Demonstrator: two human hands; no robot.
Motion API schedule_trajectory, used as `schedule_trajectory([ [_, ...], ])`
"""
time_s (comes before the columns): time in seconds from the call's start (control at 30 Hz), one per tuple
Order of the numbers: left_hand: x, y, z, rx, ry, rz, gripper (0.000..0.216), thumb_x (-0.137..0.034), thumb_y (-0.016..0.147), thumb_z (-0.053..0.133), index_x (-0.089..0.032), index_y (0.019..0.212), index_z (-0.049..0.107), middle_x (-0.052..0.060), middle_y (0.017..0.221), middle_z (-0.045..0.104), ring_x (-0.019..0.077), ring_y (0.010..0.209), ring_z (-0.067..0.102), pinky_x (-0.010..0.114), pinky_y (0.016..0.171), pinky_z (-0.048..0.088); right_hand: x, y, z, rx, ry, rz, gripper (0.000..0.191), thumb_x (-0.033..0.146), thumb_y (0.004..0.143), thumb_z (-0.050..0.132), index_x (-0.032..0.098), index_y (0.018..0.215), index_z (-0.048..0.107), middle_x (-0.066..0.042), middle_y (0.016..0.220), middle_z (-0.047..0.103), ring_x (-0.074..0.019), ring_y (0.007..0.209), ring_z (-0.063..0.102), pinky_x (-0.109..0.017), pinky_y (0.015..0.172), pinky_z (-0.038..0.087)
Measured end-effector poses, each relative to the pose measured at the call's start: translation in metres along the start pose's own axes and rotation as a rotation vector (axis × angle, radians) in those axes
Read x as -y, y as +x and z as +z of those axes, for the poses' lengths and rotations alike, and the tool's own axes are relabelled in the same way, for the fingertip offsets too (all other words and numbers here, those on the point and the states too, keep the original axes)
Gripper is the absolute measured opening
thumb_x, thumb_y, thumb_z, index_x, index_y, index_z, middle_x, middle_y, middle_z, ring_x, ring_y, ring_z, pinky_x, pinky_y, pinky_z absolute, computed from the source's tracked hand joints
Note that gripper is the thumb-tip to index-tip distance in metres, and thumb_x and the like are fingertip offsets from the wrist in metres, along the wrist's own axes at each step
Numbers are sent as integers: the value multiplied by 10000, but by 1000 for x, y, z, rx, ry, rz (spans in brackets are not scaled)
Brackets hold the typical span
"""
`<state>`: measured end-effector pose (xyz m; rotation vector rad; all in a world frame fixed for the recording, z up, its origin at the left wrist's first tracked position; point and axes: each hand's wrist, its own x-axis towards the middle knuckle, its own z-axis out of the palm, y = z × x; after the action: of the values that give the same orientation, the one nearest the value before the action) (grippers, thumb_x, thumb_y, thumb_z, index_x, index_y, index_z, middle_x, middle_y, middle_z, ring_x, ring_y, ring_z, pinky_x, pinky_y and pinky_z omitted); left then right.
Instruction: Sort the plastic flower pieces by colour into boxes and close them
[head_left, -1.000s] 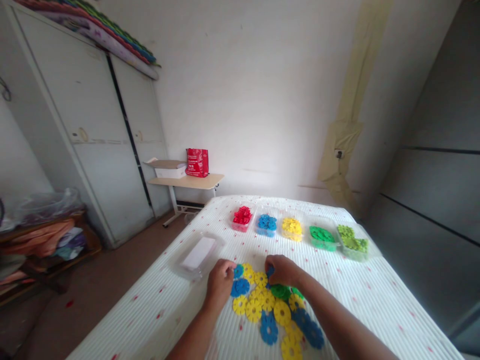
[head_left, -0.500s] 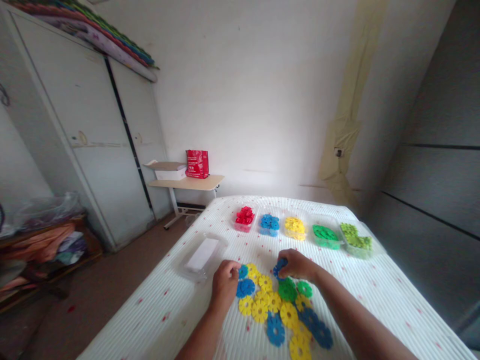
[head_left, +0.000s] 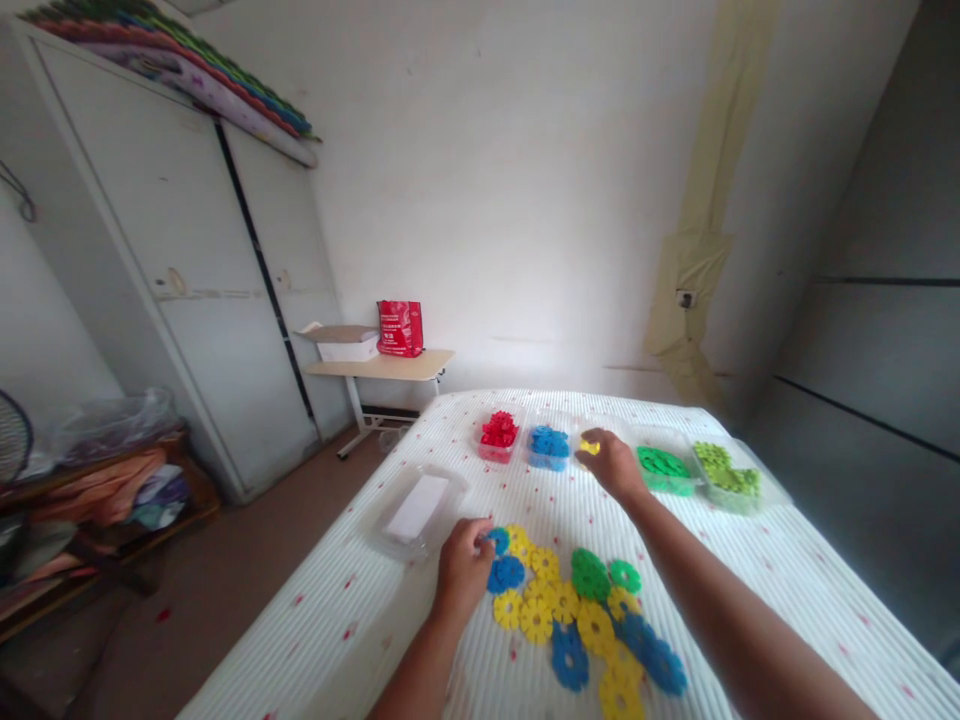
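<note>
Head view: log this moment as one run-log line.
left hand on blue disc, edge of disc pile | right hand over yellow tub, grip unclear

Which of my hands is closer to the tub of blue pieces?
Right. The right hand is beside the blue tub, just to its right; the left hand is down at the loose pile.

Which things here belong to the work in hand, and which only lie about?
In use: left hand, right hand, loose flower pieces, sorted colour trays.
Lying about: side table, red bag, white box, wardrobe.
</note>
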<state>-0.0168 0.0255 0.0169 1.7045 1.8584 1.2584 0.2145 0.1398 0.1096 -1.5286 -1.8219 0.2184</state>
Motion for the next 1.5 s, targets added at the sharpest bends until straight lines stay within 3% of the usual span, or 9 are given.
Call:
schedule_trajectory([
  [0.13,-2,-1,2,64,83,53,357,-177,675,532,-170,1025,600,52,975,617,163,900,559,290,851,421,-15,-44,1,225,-5,-112,141,173,706,511,174,780,632,-34,764,665,-140,697,602,-227,657,424],
  [0.3,-13,-3,1,107,240,103,314,-186,662,542,-177,964,631,66,975,605,189,968,517,310,908,370,1,-84,2,399,-71,-155,178,162,692,492,188,786,641,-21,758,661,-128,676,580,-210,618,386],
  [0.5,-13,-3,-3,108,254,49,255,-86,623,495,-164,823,632,43,884,605,159,893,528,258,834,376,33,-99,9,470,-183,-234,233,247,723,505,215,915,634,-30,882,659,-155,776,594,-228,646,385],
  [0.7,-11,-4,-7,140,286,37,191,-43,631,474,-168,680,610,10,754,584,117,763,528,207,707,367,48,-106,20,599,-352,-186,299,296,691,555,196,964,624,-86,995,628,-213,854,601,-261,664,406],
  [0.97,-8,-3,-11,202,276,47,213,-32,654,452,-167,559,587,-9,660,563,101,706,520,190,650,345,41,-108,20,588,-285,-130,331,231,657,556,202,984,598,-71,969,648,-195,860,594,-251,686,400],
  [1.13,-9,-3,-10,124,216,14,219,-116,711,466,-183,862,610,10,839,604,119,813,541,206,741,380,40,-110,19,583,-221,-113,345,226,645,584,206,989,613,-72,959,645,-200,848,596,-265,707,411],
  [1.23,-14,-4,-7,157,296,45,322,-215,722,515,-179,1037,568,55,983,571,150,936,522,238,833,373,32,-106,17,463,-72,-192,313,224,686,562,185,992,618,-73,978,626,-168,809,595,-245,704,423],
  [1.37,-16,-4,-7,185,388,46,177,-224,709,526,-179,867,593,46,930,560,146,881,526,231,791,381,9,-96,-3,218,25,-194,249,253,770,462,176,947,620,-63,908,641,-137,690,582,-242,658,427],
  [1.5,-11,-4,-10,151,290,39,100,-188,720,480,-188,780,561,1,792,590,121,755,537,202,675,382,-27,-97,-33,157,22,-114,223,292,774,433,183,814,623,-38,775,650,-146,648,572,-247,622,418],
])
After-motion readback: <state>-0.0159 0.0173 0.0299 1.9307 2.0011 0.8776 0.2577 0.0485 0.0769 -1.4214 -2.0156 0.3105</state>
